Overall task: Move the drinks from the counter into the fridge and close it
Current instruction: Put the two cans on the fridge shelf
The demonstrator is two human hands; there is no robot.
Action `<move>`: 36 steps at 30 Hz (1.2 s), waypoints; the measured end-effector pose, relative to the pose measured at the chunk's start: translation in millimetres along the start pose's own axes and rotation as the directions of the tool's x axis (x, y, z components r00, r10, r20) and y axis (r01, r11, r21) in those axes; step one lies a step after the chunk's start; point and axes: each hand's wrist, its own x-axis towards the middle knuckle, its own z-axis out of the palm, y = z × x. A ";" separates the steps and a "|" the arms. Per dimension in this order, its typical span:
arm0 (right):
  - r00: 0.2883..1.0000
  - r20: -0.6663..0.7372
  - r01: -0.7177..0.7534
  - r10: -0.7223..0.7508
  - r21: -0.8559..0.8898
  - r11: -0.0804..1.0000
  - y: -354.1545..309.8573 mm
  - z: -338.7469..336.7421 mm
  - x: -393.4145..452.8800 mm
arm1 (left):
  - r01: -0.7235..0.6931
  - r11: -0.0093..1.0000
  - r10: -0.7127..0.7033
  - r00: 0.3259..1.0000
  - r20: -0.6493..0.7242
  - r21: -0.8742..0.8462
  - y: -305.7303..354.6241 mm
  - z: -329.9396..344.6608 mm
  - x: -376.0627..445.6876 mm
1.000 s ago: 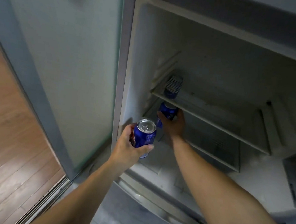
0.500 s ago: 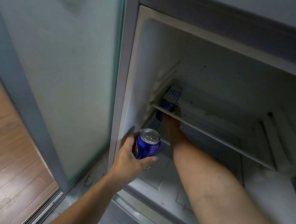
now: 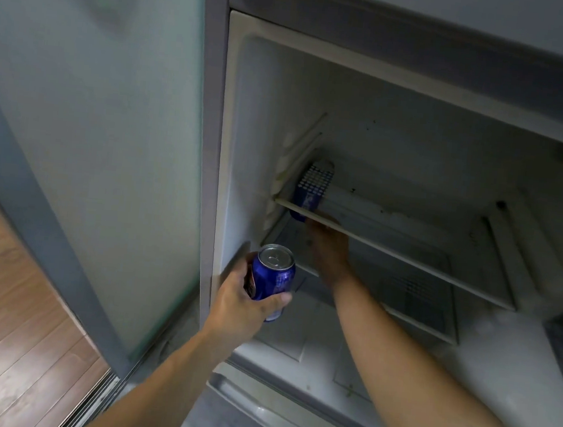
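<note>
- Gripping a blue can [image 3: 272,278] upright, the left hand [image 3: 247,304] has its fingers and thumb curled round the can's body, silver top showing, just outside the fridge [image 3: 387,96] opening at its left edge.
- Right hand [image 3: 330,249] is reaching deep inside the fridge, under the glass shelf [image 3: 406,256], its fingertips up at a second blue can [image 3: 305,203] near the left inner wall.
- How tightly that right hand has the second can I cannot tell; the shelf edge crosses in front of the fingers and hides them.
- That second can stands at the back left, its lower part seen below the shelf edge and its upper part seen through the glass, with a white dotted pattern across it.
- Fridge compartment is open, white walls, with a lower glass shelf [image 3: 429,306] beneath the arm.
- Frosted glass panel [image 3: 92,126] stands to the left of the fridge, wooden floor [image 3: 3,341] beyond it at lower left.
</note>
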 end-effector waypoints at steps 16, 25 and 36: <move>0.962 0.182 0.234 -0.205 -0.160 0.959 40.1 -20.1 -85.5 | -0.006 0.998 -0.003 0.988 0.155 0.058 11.8 8.0 32.7; 0.978 -0.031 0.198 -0.205 -0.156 0.968 53.6 -3.6 -30.3 | -0.345 0.894 0.296 0.934 0.200 0.288 9.7 -28.0 9.0; 0.968 -0.169 0.112 -0.184 -0.366 0.924 38.8 32.6 34.3 | -0.446 0.861 0.441 0.894 0.076 0.244 3.8 -53.2 -6.1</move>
